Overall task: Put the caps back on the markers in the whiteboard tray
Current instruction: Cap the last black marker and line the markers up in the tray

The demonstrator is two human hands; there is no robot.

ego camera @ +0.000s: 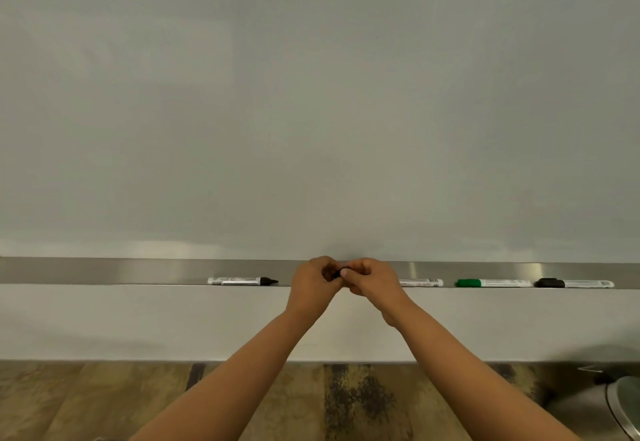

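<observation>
We have both hands raised to the metal tray (138, 271) that runs along the foot of the whiteboard (311, 94). Our left hand (313, 284) and right hand (372, 281) meet at the middle of the tray, fingers curled in and touching each other, pinched around a small black piece (336, 273) between them; it looks like a cap or a marker end, but our fingers cover too much to tell which. The right hand also covers one end of a white marker (420, 282), whose barrel sticks out just beside our wrist, so we cannot tell whether that hand grips it.

To the left, well apart from our hands, lies an uncapped black marker (242, 281), its bare tip pointing towards us. To the right lie a green-capped marker (493, 283) and, just beside it, a black-capped marker (573, 283). Nothing stands between our hands and any of them.

The whiteboard is blank and grey-white. Below the tray is a pale wall band (138, 322), and under that a worn wooden floor (86, 402). A rounded metal object (623, 406) shows at the lower right corner.

We count four markers in the tray: one plainly uncapped, two capped, one partly hidden. We see two hands and one tray.
</observation>
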